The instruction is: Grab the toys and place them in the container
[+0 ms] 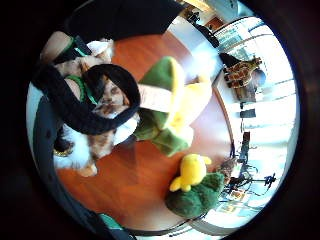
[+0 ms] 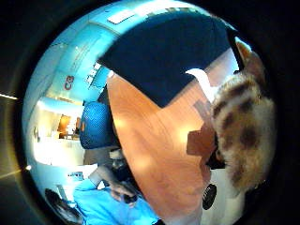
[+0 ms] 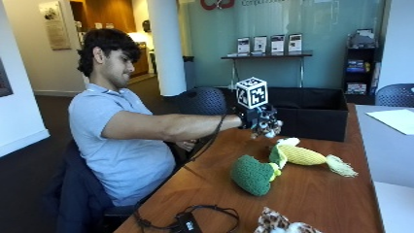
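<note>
My gloved right hand [image 3: 253, 118] is raised above the wooden table [image 3: 310, 199], just in front of the black container [image 3: 312, 115]. It grips a brown-and-white spotted plush toy [image 3: 267, 127], whose fur shows close to the palm [image 2: 240, 136] [image 1: 87, 147]. On the table lie a yellow corn toy with green husk [image 3: 302, 155] [image 1: 175, 107] and a green plush with a yellow part [image 3: 252, 174] [image 1: 194, 189]. Another spotted plush [image 3: 281, 224] lies at the table's near end. The dark container [image 2: 164, 51] sits beside the held toy.
A black device with cables [image 3: 187, 222] lies at the near left corner of the table. A white table [image 3: 388, 145] with a sheet of paper adjoins on the right. Blue chairs [image 3: 204, 101] stand behind the container.
</note>
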